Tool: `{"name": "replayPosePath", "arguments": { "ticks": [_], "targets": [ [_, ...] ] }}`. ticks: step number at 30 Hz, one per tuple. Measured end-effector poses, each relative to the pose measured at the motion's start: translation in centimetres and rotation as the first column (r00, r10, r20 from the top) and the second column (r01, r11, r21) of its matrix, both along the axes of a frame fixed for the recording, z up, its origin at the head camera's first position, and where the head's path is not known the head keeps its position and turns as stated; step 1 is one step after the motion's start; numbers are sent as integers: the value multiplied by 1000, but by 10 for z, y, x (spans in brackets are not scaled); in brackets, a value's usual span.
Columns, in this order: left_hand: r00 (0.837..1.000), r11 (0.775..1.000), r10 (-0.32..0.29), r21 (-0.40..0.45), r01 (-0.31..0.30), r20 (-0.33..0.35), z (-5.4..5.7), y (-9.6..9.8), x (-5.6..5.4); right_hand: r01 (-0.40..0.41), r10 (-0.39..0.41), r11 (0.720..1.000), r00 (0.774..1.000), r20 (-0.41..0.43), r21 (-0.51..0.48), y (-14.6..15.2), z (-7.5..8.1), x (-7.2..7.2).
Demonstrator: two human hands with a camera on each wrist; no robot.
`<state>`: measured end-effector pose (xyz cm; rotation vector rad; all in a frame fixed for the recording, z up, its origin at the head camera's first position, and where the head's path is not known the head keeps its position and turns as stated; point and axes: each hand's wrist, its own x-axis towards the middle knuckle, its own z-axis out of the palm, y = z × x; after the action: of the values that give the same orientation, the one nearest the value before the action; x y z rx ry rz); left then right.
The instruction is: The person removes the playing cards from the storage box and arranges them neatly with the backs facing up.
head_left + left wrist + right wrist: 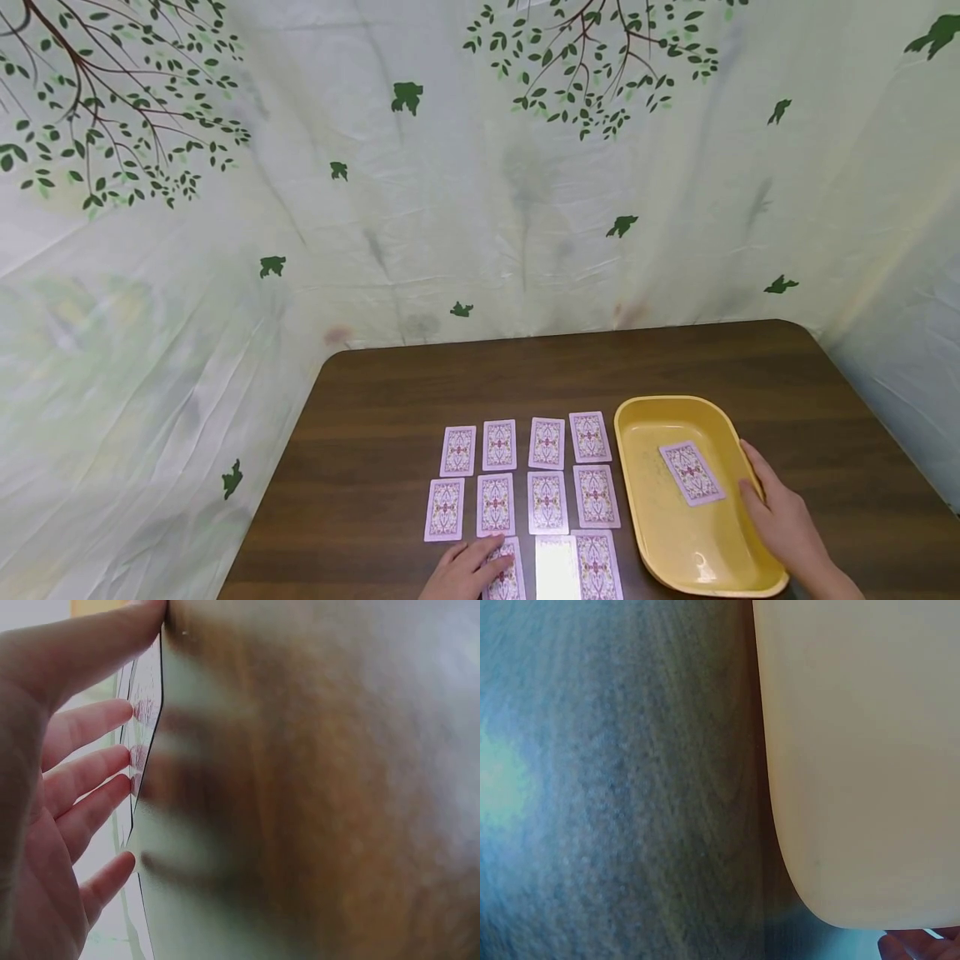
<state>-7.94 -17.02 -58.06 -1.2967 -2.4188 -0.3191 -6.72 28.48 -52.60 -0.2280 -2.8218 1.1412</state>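
Observation:
My left hand (pixel 467 573) rests on a purple-patterned playing card (pixel 512 581) in the nearest row. In the left wrist view, the fingers (pixel 90 776) are fairly straight, their tips touching the card's surface. Beside that card lies a card that looks bright white (pixel 557 567); whether this is glare or its face, I cannot tell. My right hand (pixel 783 517) grips the right rim of a yellow tray (pixel 651 533), thumb over the inner side. One patterned card (pixel 692 473) lies tilted inside the tray. Only fingertips (pixel 915 946) of the right hand show past the tray wall in the right wrist view.
Several more patterned cards (pixel 546 502) lie in rows on the brown wooden table (pixel 360 467), left of the tray. A pale curtain (pixel 510 233) with printed leaves hangs behind the table's far edge.

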Motion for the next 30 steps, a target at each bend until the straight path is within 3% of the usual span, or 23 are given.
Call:
{"name": "replayPosePath", "arguments": {
  "ticks": [13, 19, 22, 25, 27, 30],
  "targets": [
    [999, 1000, -3, 3, 3, 39, 2, 1, 0, 6, -5, 1000, 999, -53, 17, -1, -2, 1],
    [993, 993, -92, 79, 86, 75, 8, 9, -5, 8, -7, 1000, 998, -61, 15, -1, -1, 2],
    [981, 981, -183, 85, 177, 67, 17, 19, -13, 7, -7, 1000, 998, -55, 12, -1, -1, 2],
    [968, 972, -230, 60, 225, 98, 30, 34, -18, 5, -5, 1000, 999, -40, 7, -1, 0, 2],
    [959, 970, -242, 60, 235, 151, 41, 49, -21, 4, -3, 1000, 1000, -27, 4, -1, 0, 1],
    [964, 980, -197, 68, 188, 177, 56, 75, -25, 5, -5, 1000, 1000, -24, 3, 0, 0, 1]
  ]
}}
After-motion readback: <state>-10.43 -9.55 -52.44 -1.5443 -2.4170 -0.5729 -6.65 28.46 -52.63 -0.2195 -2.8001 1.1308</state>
